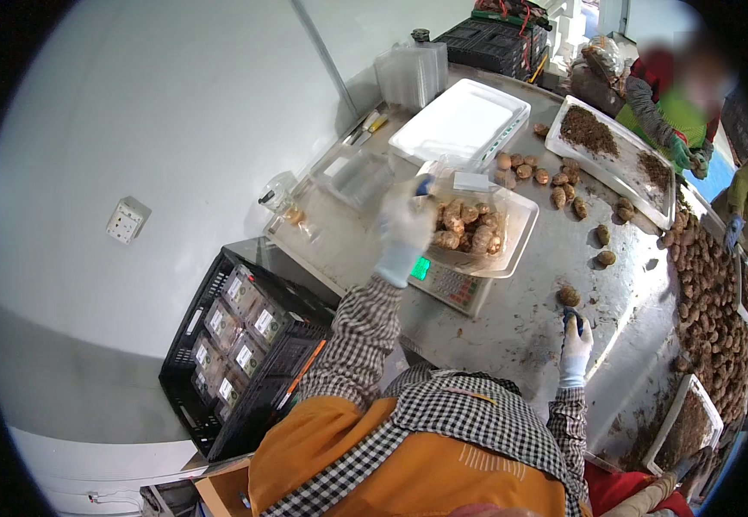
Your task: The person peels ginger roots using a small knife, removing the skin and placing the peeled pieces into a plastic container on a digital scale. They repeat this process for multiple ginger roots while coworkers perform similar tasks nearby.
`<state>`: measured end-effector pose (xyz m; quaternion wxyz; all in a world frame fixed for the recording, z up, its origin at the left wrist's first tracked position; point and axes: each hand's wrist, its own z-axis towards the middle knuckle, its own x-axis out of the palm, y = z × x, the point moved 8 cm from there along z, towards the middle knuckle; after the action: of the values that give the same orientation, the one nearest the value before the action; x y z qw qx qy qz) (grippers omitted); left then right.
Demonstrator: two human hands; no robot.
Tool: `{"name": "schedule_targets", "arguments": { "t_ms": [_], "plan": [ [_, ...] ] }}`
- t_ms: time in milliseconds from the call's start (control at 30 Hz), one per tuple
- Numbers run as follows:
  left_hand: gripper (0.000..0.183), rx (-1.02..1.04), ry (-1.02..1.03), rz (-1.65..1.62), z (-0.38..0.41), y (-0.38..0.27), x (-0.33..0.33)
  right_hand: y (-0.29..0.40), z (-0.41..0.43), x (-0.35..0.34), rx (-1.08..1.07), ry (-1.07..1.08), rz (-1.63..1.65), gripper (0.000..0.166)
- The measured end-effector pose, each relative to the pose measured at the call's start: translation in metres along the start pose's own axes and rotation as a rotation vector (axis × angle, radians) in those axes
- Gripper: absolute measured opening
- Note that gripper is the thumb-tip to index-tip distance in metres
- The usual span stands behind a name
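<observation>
My left hand (405, 216), in a white glove and blurred, is over the left edge of an open clear plastic clamshell box (504, 223). Whether its fingers grip the box cannot be made out. Several brown taro-like tubers (471, 223) lie in the box. A white tray (524, 242) holds the box on a digital scale (455, 287) with a lit green display. On the metal table, my right hand (575, 346), gloved with dark blue fingertips, is just below a single tuber (568, 296). Its fingers are partly curled, and their grip is hidden.
Loose tubers (560, 194) and a large tuber pile (710, 310) lie rightward. An upturned-looking white tray (461, 119) and stacked clear boxes (411, 74) stand behind. A black crate (245, 355) of labelled packs is at left. Co-workers (661, 116) work across the table (522, 336).
</observation>
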<state>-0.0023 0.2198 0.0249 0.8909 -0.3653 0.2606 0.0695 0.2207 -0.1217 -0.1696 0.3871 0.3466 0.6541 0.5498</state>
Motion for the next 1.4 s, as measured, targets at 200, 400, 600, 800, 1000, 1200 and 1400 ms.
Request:
{"name": "schedule_targets", "arguments": {
  "t_ms": [200,400,600,800,1000,1200,1400],
  "plan": [
    [0.058,0.13,0.739,0.44,0.001,-0.003,0.118,0.001,-0.005,-0.007,-0.006,-0.034,-0.001,0.024],
    [0.034,-0.252,0.202,-0.847,0.028,0.022,0.042,-0.001,-0.025,-0.042,-0.011,-0.177,-0.055,0.025],
    [0.042,-0.605,0.06,-1.797,0.011,0.113,0.005,-0.026,-0.033,-0.034,0.114,-0.141,0.006,0.026],
    [0.035,-0.684,-0.044,-1.661,-0.025,0.127,-0.03,0.014,-0.03,0.007,0.046,-0.013,-0.09,0.028],
    [0.034,-0.791,-0.146,-1.447,-0.047,0.13,-0.053,-0.004,-0.019,0.021,-0.005,0.021,0.112,0.022],
    [0.033,-0.797,-0.15,-1.344,-0.048,0.129,-0.053,-0.005,-0.026,0.029,0.03,0.074,0.072,0.023],
    [0.03,-0.679,-0.013,-1.235,-0.031,0.1,-0.025,0.067,-0.04,0.042,-0.464,-0.012,-0.346,0.025]
  ]
}}
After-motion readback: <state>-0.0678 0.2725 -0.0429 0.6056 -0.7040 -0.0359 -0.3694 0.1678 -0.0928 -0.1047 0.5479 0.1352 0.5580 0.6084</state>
